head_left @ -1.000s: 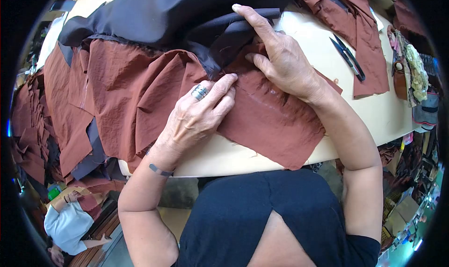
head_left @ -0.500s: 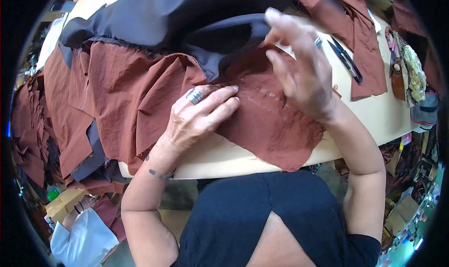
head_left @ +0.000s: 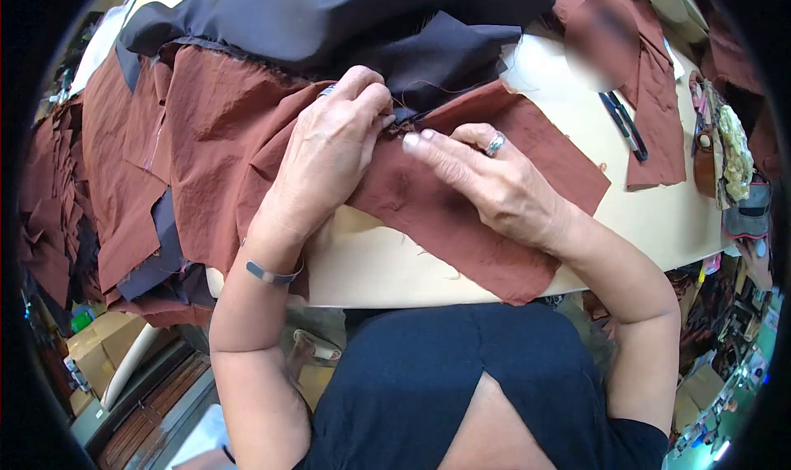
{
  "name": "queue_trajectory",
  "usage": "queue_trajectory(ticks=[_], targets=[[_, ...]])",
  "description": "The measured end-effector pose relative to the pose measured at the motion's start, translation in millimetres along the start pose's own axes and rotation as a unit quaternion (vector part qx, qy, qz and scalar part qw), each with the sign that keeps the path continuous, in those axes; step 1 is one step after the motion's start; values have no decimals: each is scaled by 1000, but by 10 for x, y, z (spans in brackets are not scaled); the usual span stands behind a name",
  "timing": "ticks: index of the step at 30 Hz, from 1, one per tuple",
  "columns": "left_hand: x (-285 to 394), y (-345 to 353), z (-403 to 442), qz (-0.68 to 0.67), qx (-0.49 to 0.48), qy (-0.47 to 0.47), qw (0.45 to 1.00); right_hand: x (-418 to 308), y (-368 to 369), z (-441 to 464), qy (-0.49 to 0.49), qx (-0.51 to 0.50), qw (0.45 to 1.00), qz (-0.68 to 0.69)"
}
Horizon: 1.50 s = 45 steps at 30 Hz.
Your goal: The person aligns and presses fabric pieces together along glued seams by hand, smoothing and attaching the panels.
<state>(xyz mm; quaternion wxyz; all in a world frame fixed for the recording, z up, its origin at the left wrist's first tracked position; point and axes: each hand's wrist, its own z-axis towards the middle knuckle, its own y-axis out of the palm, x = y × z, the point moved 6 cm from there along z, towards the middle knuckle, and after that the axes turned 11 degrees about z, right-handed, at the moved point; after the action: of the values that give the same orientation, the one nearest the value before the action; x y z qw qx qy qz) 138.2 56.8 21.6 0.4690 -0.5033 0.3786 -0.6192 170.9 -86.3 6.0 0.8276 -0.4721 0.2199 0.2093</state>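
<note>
Reddish-brown fabric (head_left: 222,124) lies in folds over the table, joined along a frayed seam to dark navy fabric (head_left: 272,25) behind it. My left hand (head_left: 334,144), ringed and with a metal cuff at the wrist, is closed in a pinch on the fabric edge at the seam. Just right of it, my right hand (head_left: 503,177) has its fingertips pressed together on the same gathered seam, its other fingers curled. Loose threads stick out there. A reddish-brown panel (head_left: 535,140) spreads flat under and beyond my right hand. The undersides of both pinches are hidden.
Dark-handled snips (head_left: 624,126) lie on the cream table (head_left: 659,215) at the right, beside another reddish-brown piece (head_left: 659,153). A bundle of pouches and cloth (head_left: 729,153) hangs by the right edge. Cut pieces (head_left: 53,215) pile up at the left. Cardboard boxes (head_left: 107,346) stand below.
My right hand has come down from its raised, blurred position onto the seam. My left hand has moved up and now pinches the edge. The navy fabric has shifted and the reddish-brown panel spreads wider.
</note>
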Motion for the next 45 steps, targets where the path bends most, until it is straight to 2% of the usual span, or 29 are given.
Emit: queue_trajectory(ticks=[5, 11, 20, 23, 26, 29, 32, 35, 36, 38, 39, 40, 42, 45], targets=[[95, -35, -16, 94, 32, 15, 995, -63, 98, -41, -21, -64, 991, -112], [94, -1, 0, 113, 35, 18, 993, -51, 88, -20, -8, -104, 991, -88], [78, 33, -73, 103, 64, 20, 992, 4, 82, 60, 13, -115, 993, -33], [82, 50, -79, 104, 68, 25, 992, -1, 105, 66, 24, -117, 991, -52], [65, 46, -75, 97, 72, 28, 992, 8, 121, 15, -6, -108, 991, -78], [45, 40, -73, 90, 79, 22, 993, -62, 167, 84, 12, -138, 978, -156], [24, 10, -40, 53, 65, -9, 996, -83, 165, 77, 15, -132, 976, -174], [2, 25, -65, 41, 64, -21, 997, -104, 79, -99, -11, -80, 990, -113], [44, -29, -75, 52, 102, -3, 993, -124, 41, -175, -24, -60, 993, -97], [156, -134, -112, 73, 176, 33, 981, -166, 31, -271, -11, -87, 987, -132], [258, -167, -160, 98, 195, 81, 973, -183, 31, -294, -11, -95, 984, -153], [353, -100, -197, 63, 181, 124, 974, -184, 13, -326, -9, -104, 979, -177], [467, 92, -196, 45, 90, 141, 985, -181, 6, -279, -5, -93, 982, -162], [341, 146, -213, 53, 59, 117, 990, -173, 30, -232, -33, -57, 985, -162]])
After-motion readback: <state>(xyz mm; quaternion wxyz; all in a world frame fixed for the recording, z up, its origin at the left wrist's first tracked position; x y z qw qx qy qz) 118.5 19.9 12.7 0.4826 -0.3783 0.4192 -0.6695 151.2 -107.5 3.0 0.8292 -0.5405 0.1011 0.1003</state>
